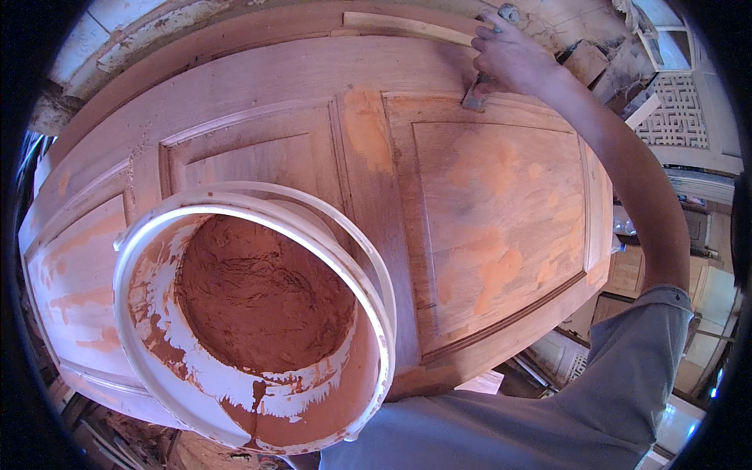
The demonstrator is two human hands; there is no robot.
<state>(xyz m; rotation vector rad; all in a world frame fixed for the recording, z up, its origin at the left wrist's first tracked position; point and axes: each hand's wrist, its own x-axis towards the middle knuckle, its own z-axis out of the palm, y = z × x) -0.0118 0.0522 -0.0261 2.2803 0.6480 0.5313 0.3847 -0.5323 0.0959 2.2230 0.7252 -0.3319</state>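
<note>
My right hand (513, 59) is at the far edge of a panelled wooden door (368, 59), closed around the handle of a putty knife (473, 97). The knife's blade touches or hovers just over the frame of the right panel (501, 188); I cannot tell which. Close to me at the lower left, a tilted white bucket (129, 313) overlaps the door in view. Reddish-brown wood filler (258, 294) sits inside it, with smears up the walls. My left hand does not show, so what supports the bucket is hidden.
Orange filler patches (366, 129) mark the door's panels and frame. A wooden strip (407, 26) lies along its far edge. Wood scraps (587, 63) and a white lattice panel (680, 110) are at the far right. More boards (627, 270) stand behind my right arm.
</note>
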